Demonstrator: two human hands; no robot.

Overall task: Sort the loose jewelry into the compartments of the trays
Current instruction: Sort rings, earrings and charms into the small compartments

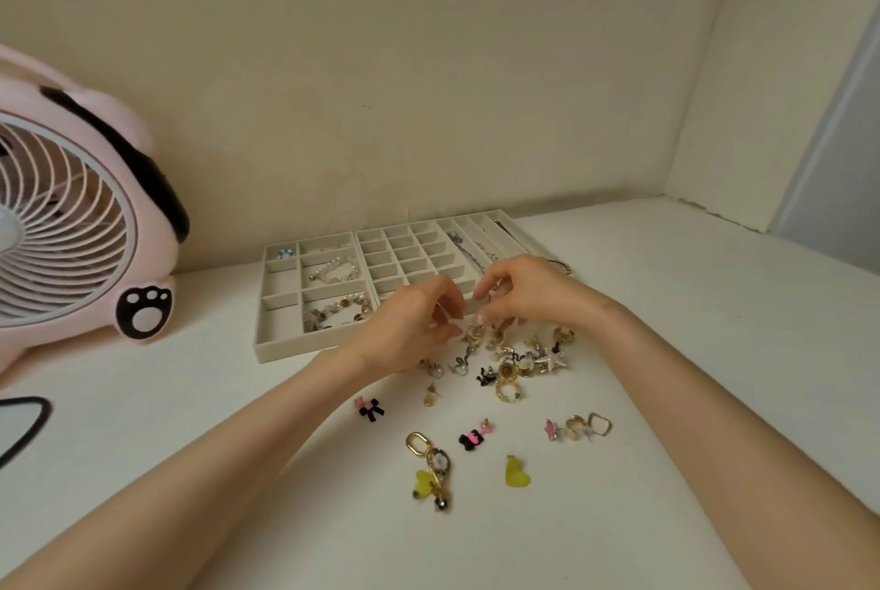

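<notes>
Gold earring (475,336) pinched at the near edge of the trays, between left hand (409,332) and right hand (524,292); fingers (481,290) of both curled in on it, exact hold partly hidden. Loose jewelry (519,363) heaped just below the fingers, more strewn nearer across the surface (714,351): yellow heart (516,473), charm chain (433,470), square hoop (600,424). Grid tray (409,256) right behind the fingers, small cells mostly bare. Left tray (281,299) beyond the left hand, beaded bracelets in it. Pink fan (71,227) far off left. Risk, judged: hooks tangled in the heap, so lifting one piece could drag others along or flick one off.
</notes>
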